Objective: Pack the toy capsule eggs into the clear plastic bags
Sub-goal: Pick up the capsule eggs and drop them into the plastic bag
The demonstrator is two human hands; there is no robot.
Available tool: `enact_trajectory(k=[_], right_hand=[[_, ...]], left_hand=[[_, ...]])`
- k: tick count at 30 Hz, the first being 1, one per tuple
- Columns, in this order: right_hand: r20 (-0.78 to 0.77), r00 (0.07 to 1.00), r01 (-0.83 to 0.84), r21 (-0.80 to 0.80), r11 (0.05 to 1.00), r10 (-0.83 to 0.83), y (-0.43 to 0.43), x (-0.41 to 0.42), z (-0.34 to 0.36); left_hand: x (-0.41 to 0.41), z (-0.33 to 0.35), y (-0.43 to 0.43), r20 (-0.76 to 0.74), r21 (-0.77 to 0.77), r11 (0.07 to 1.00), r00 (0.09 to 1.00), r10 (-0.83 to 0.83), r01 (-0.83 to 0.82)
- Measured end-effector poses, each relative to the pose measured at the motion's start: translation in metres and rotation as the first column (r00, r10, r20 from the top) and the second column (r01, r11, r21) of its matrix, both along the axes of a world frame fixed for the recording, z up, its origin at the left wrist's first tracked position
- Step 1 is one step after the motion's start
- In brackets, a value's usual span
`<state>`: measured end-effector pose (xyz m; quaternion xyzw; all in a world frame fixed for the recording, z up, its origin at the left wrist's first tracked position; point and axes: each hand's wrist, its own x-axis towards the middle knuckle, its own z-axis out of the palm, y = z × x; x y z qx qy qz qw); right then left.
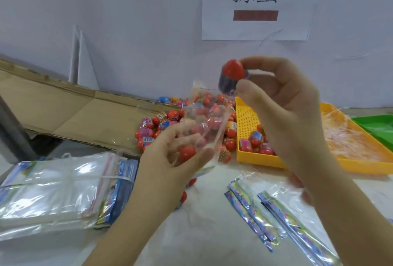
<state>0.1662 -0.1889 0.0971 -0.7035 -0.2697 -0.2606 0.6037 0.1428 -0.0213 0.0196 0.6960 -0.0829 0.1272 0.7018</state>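
1. Only the head view to go on. The left hand (176, 150) grips a clear bag (204, 121) low down, fingers curled round it, so the mouth stands up and stays free for loading.
2. A red egg (187, 152) sits at the hand's palm. It looks to be inside the bottom of the bag, but the plastic is too see-through to be sure.
3. The right hand (282, 106) pinches a capsule egg (232, 76) between thumb and fingertips, red cap up. It's just above and a bit right of the bag mouth, not touching it. My guess: it's lined up to drop in.
4. The two hands are apart, each clamped on its own thing.
5. The loose egg pile (170, 121) lies on the table behind the bag, and more eggs sit in the yellow tray (246, 121) just beside it. Both are close to the right hand, which makes sense for quick grabs.
6. A banded stack of spare bags (55, 182) lies to the left, near the bag-holding hand.
7. Shiny printed strips (255, 208) lie front right, maybe for closing up the bags, can't tell.
8. An orange tray (361, 148) of stringy stuff and a green tray (378, 125) sit off to the far right.
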Motion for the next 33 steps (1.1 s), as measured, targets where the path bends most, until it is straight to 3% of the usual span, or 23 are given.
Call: enact_trajectory(k=[3, 7, 14, 20, 24, 26, 28, 30, 31, 32, 33], right_hand=[[0.048, 0.983, 0.183, -0.227, 0.957, -0.177, 0.0, 0.001, 0.002], [0.105, 0.96, 0.279, -0.425, 0.861, -0.259, -0.002, 0.001, 0.0], [0.023, 0.98, 0.178, -0.566, 0.805, -0.2, -0.001, 0.0, 0.002], [-0.073, 0.992, 0.036, -0.641, 0.766, -0.107, 0.0, 0.0, 0.001], [-0.058, 0.997, -0.01, -0.737, 0.676, -0.049, 0.0, -0.001, -0.003], [-0.055, 0.998, -0.024, -0.689, 0.724, -0.019, 0.002, 0.0, -0.001], [-0.008, 1.0, 0.014, -0.469, 0.883, -0.02, 0.002, 0.007, -0.003], [0.026, 0.995, 0.104, -0.23, 0.967, -0.101, -0.003, 0.02, -0.012], [0.01, 0.986, 0.165, -0.216, 0.962, -0.166, -0.006, 0.027, -0.018], [-0.016, 0.969, 0.231, -0.314, 0.921, -0.248, -0.008, 0.032, -0.026], [-0.031, 0.939, 0.281, -0.508, 0.814, -0.344, -0.01, 0.039, -0.037]], left_hand=[[-0.004, 0.0, -0.002, 0.024, 0.041, 0.998, 0.998, -0.05, 0.049], [-0.003, 0.002, -0.002, 0.026, 0.03, 0.994, 0.994, -0.105, 0.104], [-0.002, 0.006, -0.002, 0.002, -0.015, 0.986, 0.986, -0.164, 0.164], [-0.007, 0.011, -0.005, 0.041, -0.007, 0.998, 0.997, -0.069, 0.07], [-0.007, 0.011, -0.006, 0.067, 0.0, 1.0, 0.998, -0.008, 0.008], [-0.006, 0.011, -0.005, 0.036, -0.048, 0.998, 0.999, 0.029, -0.028], [-0.005, 0.012, -0.002, -0.01, -0.103, 0.991, 0.996, 0.085, -0.086], [-0.004, 0.013, 0.001, -0.06, -0.172, 0.975, 0.99, 0.128, -0.137], [-0.003, 0.014, 0.003, -0.08, -0.198, 0.967, 0.986, 0.145, -0.158], [-0.002, 0.015, 0.004, -0.095, -0.213, 0.961, 0.982, 0.161, -0.178], [-0.001, 0.014, 0.006, -0.109, -0.226, 0.955, 0.979, 0.17, -0.191]])
